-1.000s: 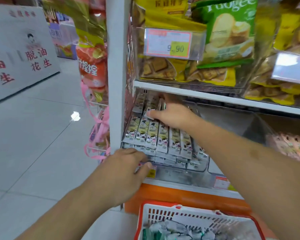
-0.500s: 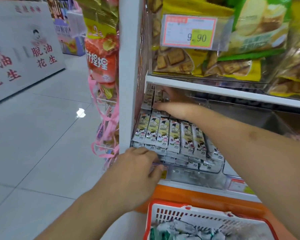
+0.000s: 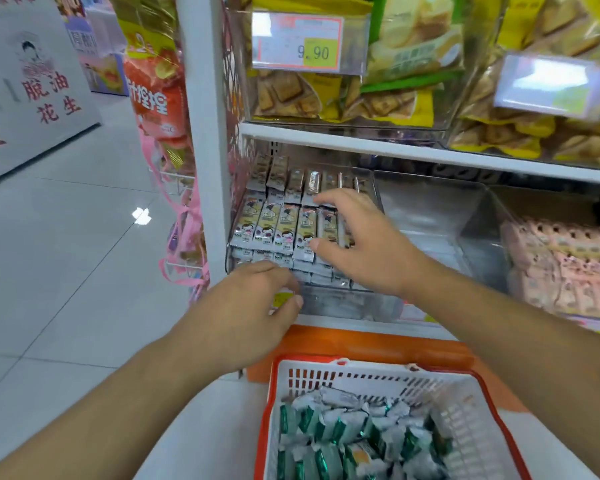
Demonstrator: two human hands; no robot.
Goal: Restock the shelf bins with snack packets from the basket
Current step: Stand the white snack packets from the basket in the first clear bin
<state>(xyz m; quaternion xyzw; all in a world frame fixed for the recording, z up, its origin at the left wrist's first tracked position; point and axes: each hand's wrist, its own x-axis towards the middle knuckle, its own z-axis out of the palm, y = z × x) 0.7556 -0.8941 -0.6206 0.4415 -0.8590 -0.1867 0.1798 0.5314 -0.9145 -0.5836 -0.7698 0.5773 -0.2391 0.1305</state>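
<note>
A clear shelf bin (image 3: 347, 304) on the lower shelf holds rows of slim snack packets (image 3: 278, 226) with cartoon faces. My right hand (image 3: 357, 242) hovers over the front row with fingers spread and relaxed, thumb near a packet's lower end, holding nothing. My left hand (image 3: 250, 313) rests on the bin's front left edge, fingers curled over the clear rim by a yellow price label. Below, a red and white basket (image 3: 471, 403) holds several silver and green snack packets (image 3: 347, 434).
A white shelf upright (image 3: 203, 133) stands left of the bin. An unfilled clear bin (image 3: 430, 220) sits to the right, then a bin of pink packets (image 3: 565, 268). Yellow biscuit bags (image 3: 343, 98) fill the shelf above. Hanging snack strips (image 3: 156, 98) and tiled floor lie left.
My right hand has drawn back from the rear row of packets to the front row. My left hand stays on the bin's front edge. The view tilted down, showing more of the basket.
</note>
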